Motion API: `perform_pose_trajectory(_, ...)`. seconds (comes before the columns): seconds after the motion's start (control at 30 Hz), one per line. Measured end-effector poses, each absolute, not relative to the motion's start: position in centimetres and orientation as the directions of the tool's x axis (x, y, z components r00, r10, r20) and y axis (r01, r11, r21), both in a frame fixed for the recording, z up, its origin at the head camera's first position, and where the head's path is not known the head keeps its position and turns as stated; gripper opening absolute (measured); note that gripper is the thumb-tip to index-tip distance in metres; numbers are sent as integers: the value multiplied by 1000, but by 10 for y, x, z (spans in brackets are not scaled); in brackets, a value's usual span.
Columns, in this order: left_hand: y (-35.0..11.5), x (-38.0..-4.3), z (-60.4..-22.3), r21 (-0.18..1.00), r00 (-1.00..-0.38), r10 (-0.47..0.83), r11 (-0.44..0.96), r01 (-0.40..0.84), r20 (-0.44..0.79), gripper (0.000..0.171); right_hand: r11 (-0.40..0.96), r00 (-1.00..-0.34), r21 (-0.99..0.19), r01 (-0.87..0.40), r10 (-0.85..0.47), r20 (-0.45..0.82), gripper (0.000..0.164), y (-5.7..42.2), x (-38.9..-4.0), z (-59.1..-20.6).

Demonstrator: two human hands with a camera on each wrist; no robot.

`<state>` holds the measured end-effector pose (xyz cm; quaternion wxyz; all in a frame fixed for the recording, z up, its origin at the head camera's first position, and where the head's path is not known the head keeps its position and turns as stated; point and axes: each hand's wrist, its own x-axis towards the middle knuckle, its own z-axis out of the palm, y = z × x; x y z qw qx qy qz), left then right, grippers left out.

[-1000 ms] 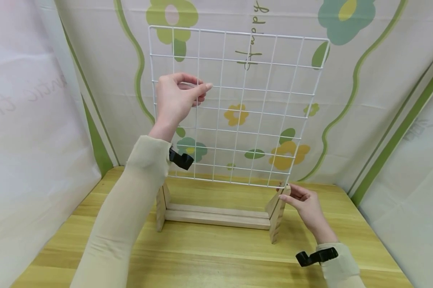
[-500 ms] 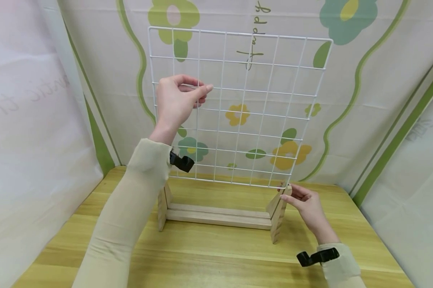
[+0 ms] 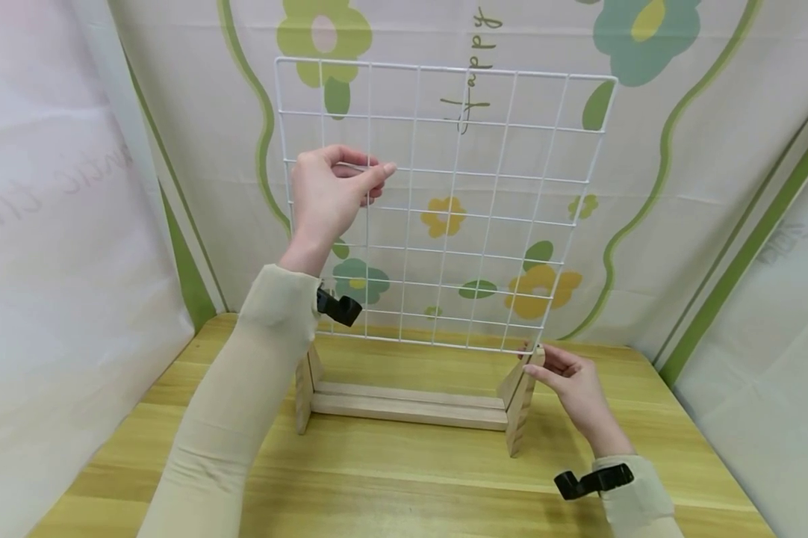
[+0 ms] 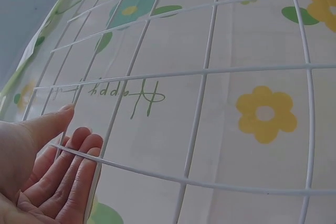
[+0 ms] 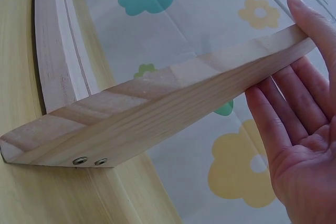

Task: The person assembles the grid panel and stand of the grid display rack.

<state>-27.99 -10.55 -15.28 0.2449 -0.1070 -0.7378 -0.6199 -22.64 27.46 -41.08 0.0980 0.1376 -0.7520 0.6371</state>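
Note:
A white wire grid panel stands upright in the head view, its bottom edge above the crossbar of a wooden stand. My left hand holds the panel's left part, with the thumb on the near side and the other fingers behind the wires, as the left wrist view shows. At the stand's right upright, my right hand pinches the top end between thumb and fingers. The panel's lower right corner meets the top of that upright. My left forearm partly hides the left upright.
The stand rests on a yellow wood-grain table. Behind it hangs a pale cloth printed with flowers, and white cloth walls rise at both sides. Two screw heads show low on the upright in the right wrist view.
The panel's top edge has come down slightly, and my left hand has moved down a little with it. My right hand stays at the upright.

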Motion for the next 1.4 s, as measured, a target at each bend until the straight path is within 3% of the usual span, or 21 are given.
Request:
perform_pose_trajectory(0.27,-106,-280,-155,859,-850,-160,211,467,501,33,200,-953,-932,-304,-57,298,48,274,-227,-410)
perform_pose_trajectory(1.03,-108,-271,-168,823,-812,-165,226,521,560,31,168,-948,-933,-319,-68,312,48,273,-227,-411)
perform_pose_trajectory(1.4,-109,-266,-182,814,-795,-178,166,557,580,29,175,-958,-942,-286,-57,280,44,273,-223,-410)
